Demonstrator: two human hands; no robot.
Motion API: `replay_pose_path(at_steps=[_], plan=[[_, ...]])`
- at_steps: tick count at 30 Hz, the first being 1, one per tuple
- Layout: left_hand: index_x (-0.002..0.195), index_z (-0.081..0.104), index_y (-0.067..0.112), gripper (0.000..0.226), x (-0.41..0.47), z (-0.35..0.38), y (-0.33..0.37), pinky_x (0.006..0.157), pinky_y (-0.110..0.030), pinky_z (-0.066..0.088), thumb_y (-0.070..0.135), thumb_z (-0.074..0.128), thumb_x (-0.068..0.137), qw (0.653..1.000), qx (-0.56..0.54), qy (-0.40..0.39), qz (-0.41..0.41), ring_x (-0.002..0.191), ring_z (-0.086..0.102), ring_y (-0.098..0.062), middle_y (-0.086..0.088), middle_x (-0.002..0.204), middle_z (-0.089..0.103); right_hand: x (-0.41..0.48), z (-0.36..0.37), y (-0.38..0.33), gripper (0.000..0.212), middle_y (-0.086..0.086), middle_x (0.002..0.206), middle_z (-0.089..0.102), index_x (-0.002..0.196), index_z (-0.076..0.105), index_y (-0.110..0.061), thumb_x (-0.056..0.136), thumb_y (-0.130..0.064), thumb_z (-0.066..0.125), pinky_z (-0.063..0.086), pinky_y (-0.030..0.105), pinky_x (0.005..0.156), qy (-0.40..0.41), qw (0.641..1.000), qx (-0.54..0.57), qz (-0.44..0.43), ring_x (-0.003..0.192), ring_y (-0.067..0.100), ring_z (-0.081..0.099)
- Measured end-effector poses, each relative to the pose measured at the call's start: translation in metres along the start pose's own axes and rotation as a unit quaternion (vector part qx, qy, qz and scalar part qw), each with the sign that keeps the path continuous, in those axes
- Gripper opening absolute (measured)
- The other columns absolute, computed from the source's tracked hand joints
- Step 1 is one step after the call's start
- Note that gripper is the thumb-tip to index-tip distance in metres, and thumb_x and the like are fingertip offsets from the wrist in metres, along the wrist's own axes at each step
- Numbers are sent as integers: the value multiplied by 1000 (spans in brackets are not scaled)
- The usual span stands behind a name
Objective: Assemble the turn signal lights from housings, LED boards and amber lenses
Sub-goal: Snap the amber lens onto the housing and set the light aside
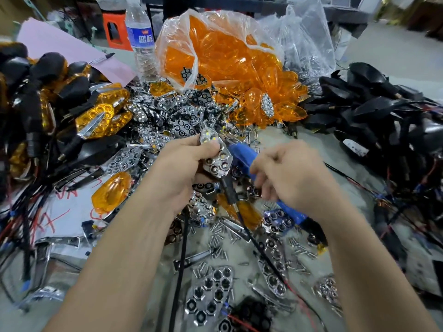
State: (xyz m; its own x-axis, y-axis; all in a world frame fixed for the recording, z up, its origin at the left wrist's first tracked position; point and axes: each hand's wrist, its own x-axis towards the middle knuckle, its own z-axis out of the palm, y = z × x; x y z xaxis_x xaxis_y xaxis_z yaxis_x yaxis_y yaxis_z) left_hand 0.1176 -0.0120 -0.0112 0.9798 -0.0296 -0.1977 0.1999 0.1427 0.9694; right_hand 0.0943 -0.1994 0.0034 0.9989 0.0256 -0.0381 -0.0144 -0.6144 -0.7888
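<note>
My left hand (184, 168) grips a chrome reflector with an LED board (217, 154) in it, held above the table's middle; a black stalk and wire hang below it. My right hand (287, 173) curls round a blue-handled tool (242, 154) whose tip end points up-left at the reflector. Amber lenses (220, 58) fill a clear plastic bag behind and spill out to its right. Black housings (374, 101) with wires lie heaped at the right. Finished amber lights (100, 116) are piled at the left.
Loose chrome reflectors (211, 293) and several small screws (215, 232) litter the table near me. A water bottle (141, 37) stands behind the pile. Pink paper with a marker (72, 51) lies at the back left. Wires trail along both sides.
</note>
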Motion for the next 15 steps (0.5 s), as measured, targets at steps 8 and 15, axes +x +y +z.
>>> replay_pose_path(at_steps=[8, 15], plan=[[94, 82, 10, 19, 1, -3, -1, 89, -66, 52, 7, 63, 94, 999, 3, -30, -29, 92, 51, -33, -14, 98, 61, -21, 34, -2, 21, -1, 67, 68, 85, 68, -21, 79, -39, 76, 55, 33, 54, -97, 958, -268, -28, 62, 23, 66], [90, 83, 13, 21, 6, -9, -4, 71, -39, 57, 5, 64, 93, 999, 27, -30, -16, 69, 65, -22, -5, 82, 74, -16, 29, 1, 14, -6, 66, 67, 83, 67, -26, 90, -36, 74, 54, 30, 55, -4, 989, -149, -17, 56, 9, 62]])
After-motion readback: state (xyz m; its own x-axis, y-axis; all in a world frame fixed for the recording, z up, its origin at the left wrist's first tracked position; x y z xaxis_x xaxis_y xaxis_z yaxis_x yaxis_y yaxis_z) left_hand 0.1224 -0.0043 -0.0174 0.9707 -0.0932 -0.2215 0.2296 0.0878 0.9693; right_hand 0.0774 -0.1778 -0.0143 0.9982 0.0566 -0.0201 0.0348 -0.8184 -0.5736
